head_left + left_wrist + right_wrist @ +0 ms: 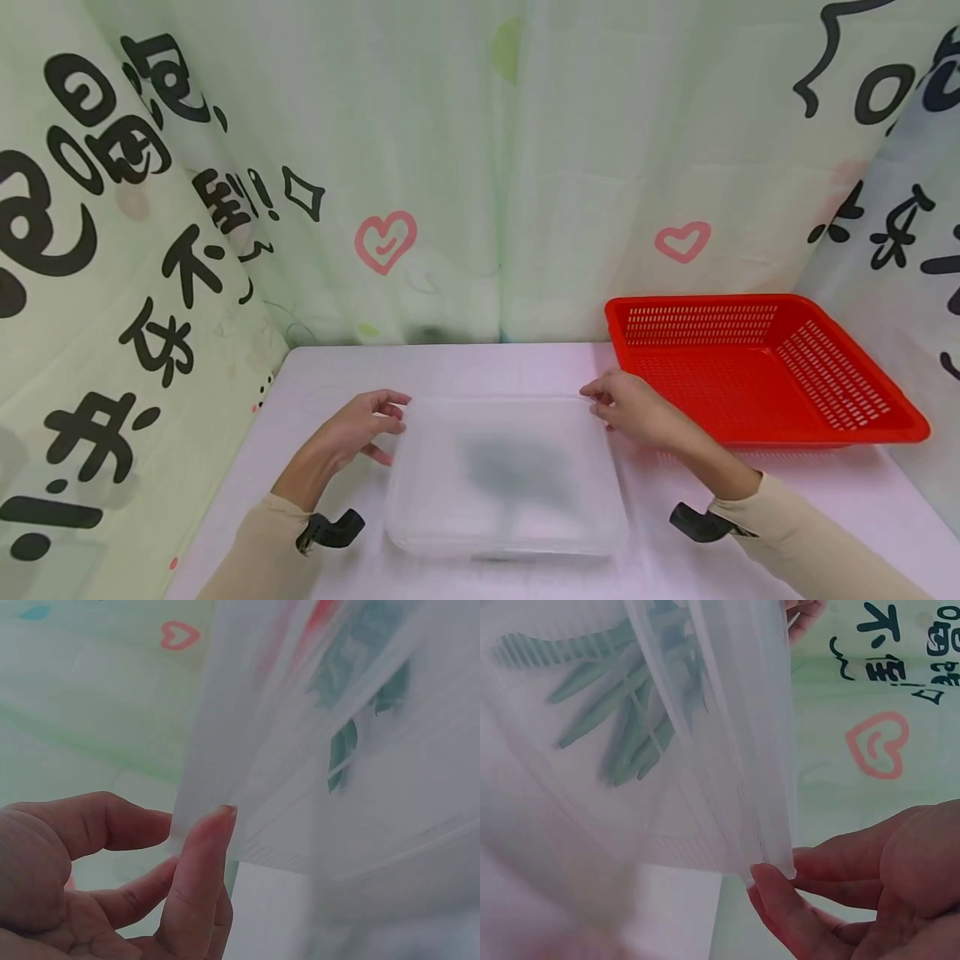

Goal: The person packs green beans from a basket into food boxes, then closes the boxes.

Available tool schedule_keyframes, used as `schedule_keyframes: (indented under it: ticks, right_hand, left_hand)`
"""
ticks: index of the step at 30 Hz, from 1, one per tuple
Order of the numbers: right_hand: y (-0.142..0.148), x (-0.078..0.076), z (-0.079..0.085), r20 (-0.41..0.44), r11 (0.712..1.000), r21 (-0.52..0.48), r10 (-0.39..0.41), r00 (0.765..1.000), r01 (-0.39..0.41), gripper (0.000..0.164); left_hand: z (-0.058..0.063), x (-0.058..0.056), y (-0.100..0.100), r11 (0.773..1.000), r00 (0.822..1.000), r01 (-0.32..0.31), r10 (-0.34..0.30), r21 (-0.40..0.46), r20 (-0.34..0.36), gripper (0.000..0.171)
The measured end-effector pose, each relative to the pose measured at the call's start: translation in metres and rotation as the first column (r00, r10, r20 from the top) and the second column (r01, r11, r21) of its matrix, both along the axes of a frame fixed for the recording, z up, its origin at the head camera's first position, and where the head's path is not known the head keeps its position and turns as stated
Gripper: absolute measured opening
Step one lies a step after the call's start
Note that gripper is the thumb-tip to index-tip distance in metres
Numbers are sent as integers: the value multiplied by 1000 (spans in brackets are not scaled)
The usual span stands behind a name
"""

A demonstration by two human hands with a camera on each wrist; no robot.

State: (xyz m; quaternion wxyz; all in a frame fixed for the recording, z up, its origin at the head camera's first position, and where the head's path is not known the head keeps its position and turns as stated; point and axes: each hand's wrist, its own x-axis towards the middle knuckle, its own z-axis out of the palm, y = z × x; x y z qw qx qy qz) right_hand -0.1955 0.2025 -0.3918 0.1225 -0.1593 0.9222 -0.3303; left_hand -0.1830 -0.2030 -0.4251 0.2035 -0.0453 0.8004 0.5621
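Note:
A translucent plastic box (502,483) with a frosted lid (442,417) rests on the table in front of me. Dark green leaf-shaped pieces (622,697) show blurrily through its walls. At the far left corner, my left hand (367,425) pinches the lid's edge between thumb and fingertips; the left wrist view shows the hand (127,877) there, other fingers loosely bent. My right hand (630,404) pinches the far right corner, where the right wrist view shows the thumb and a finger (780,900) meeting at the rim.
A red perforated plastic basket (750,367) stands at the back right of the white-covered table (345,367), just beyond my right forearm. Pale curtains (465,167) with black writing and pink hearts enclose the table behind and at both sides.

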Motion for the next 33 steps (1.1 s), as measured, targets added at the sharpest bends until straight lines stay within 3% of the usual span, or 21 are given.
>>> schedule_keyframes:
  ticks: [10, 17, 25, 33]
  right_hand:
    - [-6, 6, 0, -102, 995, 83, -54, 993, 63, 23]
    - [-9, 8, 0, -47, 990, 111, -86, 995, 91, 27]
    - [-9, 4, -7, -2, 993, 47, -108, 994, 108, 25]
    - [-10, 4, -9, -91, 995, 60, -80, 993, 86, 23]
  left_hand:
    - [-3, 6, 0, 999, 1000, 8, -8, 43, 1, 48]
    - [-3, 7, 0, 999, 1000, 7, -7, 53, -15, 46]
    - [-2, 6, 2, 1000, 1000, -4, 4, 29, -10, 44]
    - [-1, 5, 4, 999, 999, -29, 29, 19, -26, 43]
